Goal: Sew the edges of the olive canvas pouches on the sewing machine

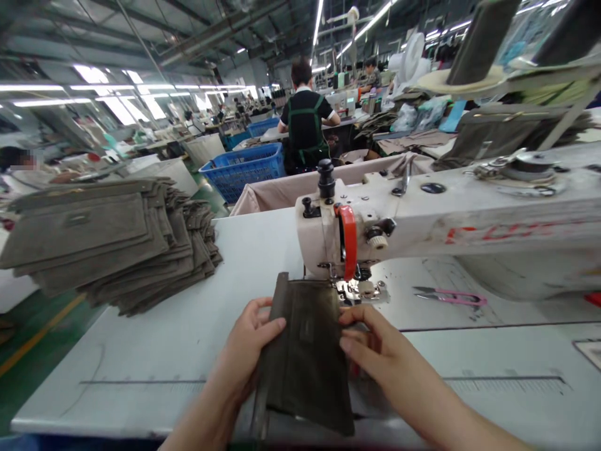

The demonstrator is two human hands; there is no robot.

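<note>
- Cloth piece [317,369]: dark olive-grey, flat and roughly oblong, with a small rectangular patch [306,331] on its upper face and a narrow folded band along its left side.
- Position: in front of the sewing machine [422,216], its far right corner beside the metal presser foot [364,290]; whether the near end touches the table cannot be told.
- Left hand [248,341]: grips the left edge, thumb on the upper face, the other fingers mostly hidden behind.
- Right hand [382,351]: pinches the right edge between thumb and bent forefinger.
- Surface: a pale table [159,351] with a printed ruler [511,379] near its front edge; pink-handled snips [453,297] lie beneath the machine's arm, and a pile of similar cloth [107,241] occupies the far left.
- Room: a large workshop with strip lights [32,88] and a green floor [35,351]; beyond the table, a blue basket [244,166] stands left of a seated co-worker [306,119], who is seen from behind.
- Orientation: the long axis runs from the person's side away toward the machine; the far end points at the machine's head, and the band's tip projects slightly beyond the rest.
</note>
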